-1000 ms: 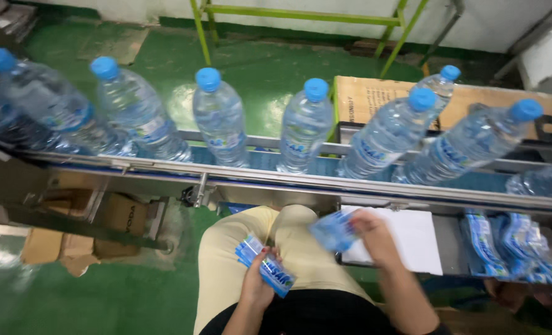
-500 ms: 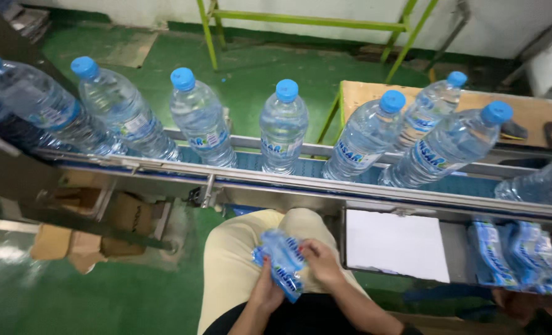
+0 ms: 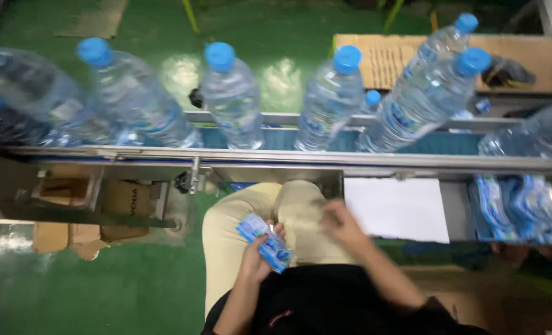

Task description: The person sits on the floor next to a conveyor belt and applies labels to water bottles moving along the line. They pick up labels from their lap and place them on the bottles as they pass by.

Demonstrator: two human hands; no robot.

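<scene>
Factory floor with conveyor line, seen from above.

Green painted floor (image 3: 133, 291), glossy, with a pale light glare at 12 o'clock and another at 9 o'clock. Steel conveyor (image 3: 300, 156) runs straight across from 9 to 3 o'clock, blue belt between its rails. Brown cardboard boxes (image 3: 96, 214) under the conveyor at 8 o'clock. Wooden pallet (image 3: 406, 53) at 1 o'clock. Yellow-green metal frame legs (image 3: 190, 15) at 12 o'clock. White sheet (image 3: 395, 208) on a grey shelf at 3 o'clock.

Bottling plant: water bottles (image 3: 232, 99) on a conveyor (image 3: 288, 156), green floor (image 3: 102, 291).
</scene>
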